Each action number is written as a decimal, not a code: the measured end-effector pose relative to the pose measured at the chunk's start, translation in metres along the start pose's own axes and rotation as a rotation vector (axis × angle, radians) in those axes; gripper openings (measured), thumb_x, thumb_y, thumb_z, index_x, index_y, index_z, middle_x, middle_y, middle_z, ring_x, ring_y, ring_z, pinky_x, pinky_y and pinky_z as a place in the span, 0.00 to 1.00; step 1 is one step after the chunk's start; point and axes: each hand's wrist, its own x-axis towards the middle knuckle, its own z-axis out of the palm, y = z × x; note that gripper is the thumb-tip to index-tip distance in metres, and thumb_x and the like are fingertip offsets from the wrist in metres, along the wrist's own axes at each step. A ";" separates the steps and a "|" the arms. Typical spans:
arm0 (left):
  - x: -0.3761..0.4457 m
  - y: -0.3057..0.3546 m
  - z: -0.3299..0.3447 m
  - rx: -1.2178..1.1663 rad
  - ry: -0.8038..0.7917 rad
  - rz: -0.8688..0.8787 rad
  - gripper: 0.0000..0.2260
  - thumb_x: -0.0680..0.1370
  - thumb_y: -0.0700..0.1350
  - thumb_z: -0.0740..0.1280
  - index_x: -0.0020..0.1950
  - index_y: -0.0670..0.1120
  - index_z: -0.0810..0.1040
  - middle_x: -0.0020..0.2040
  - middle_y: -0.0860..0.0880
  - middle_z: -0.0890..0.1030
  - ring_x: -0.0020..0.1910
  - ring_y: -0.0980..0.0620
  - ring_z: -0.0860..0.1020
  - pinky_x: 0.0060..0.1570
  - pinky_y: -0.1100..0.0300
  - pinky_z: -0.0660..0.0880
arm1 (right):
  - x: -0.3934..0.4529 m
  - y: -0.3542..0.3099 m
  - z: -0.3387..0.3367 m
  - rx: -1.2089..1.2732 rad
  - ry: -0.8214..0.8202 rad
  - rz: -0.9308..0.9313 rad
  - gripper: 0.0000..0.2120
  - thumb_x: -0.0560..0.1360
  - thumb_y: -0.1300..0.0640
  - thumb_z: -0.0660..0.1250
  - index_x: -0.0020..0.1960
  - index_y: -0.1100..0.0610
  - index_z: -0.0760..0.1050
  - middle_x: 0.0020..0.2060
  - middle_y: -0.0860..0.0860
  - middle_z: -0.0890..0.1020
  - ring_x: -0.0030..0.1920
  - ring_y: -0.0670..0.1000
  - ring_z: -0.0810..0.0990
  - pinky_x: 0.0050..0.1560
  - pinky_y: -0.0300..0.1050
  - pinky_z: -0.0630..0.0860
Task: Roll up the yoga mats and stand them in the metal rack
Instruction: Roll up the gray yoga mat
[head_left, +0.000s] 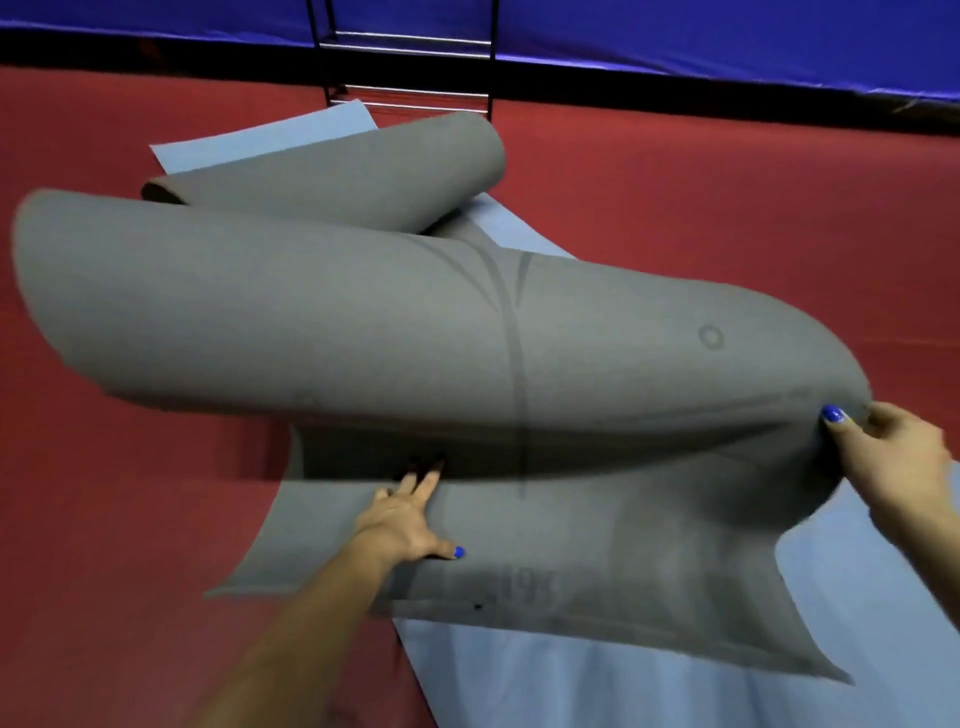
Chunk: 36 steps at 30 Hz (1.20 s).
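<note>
Grey mat (311, 312) lies half-curled on the red floor (727, 197) over a blue mat (857, 597). The right hand (893, 457) pinches its folded edge; the left hand (410, 514) presses flat, fingers straight. The loose fold could spring open or roll crooked if the pinch slips. The rack (410, 67) stands beyond, its far curled end in between.

1. The top mat (363, 322) lies folded over on the lower mat (857, 597), which lies flat on the floor (104, 130).
2. The rack (408, 57) stands behind both mats.
3. The left hand (402, 525) rests on the mat's near flap; the right hand (893, 457) holds its right edge.
</note>
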 end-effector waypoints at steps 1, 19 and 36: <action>0.001 -0.003 -0.001 0.010 -0.023 -0.019 0.51 0.67 0.66 0.71 0.76 0.60 0.37 0.78 0.54 0.41 0.76 0.39 0.49 0.72 0.50 0.56 | 0.003 -0.008 0.011 -0.082 0.060 0.021 0.16 0.76 0.55 0.65 0.60 0.63 0.74 0.54 0.67 0.79 0.54 0.63 0.77 0.49 0.53 0.73; -0.023 -0.016 0.031 -0.028 0.079 -0.047 0.39 0.75 0.65 0.62 0.78 0.54 0.45 0.79 0.50 0.43 0.77 0.45 0.43 0.74 0.52 0.51 | -0.112 -0.018 0.119 -0.698 -0.305 -1.020 0.35 0.74 0.38 0.52 0.77 0.43 0.45 0.77 0.59 0.44 0.74 0.70 0.43 0.65 0.74 0.55; -0.080 -0.040 0.085 0.173 0.534 0.450 0.16 0.70 0.52 0.56 0.43 0.57 0.84 0.38 0.60 0.83 0.38 0.55 0.83 0.28 0.65 0.77 | -0.072 -0.102 0.162 -0.696 -0.447 -0.679 0.35 0.77 0.55 0.61 0.78 0.47 0.47 0.77 0.59 0.42 0.66 0.65 0.67 0.64 0.55 0.67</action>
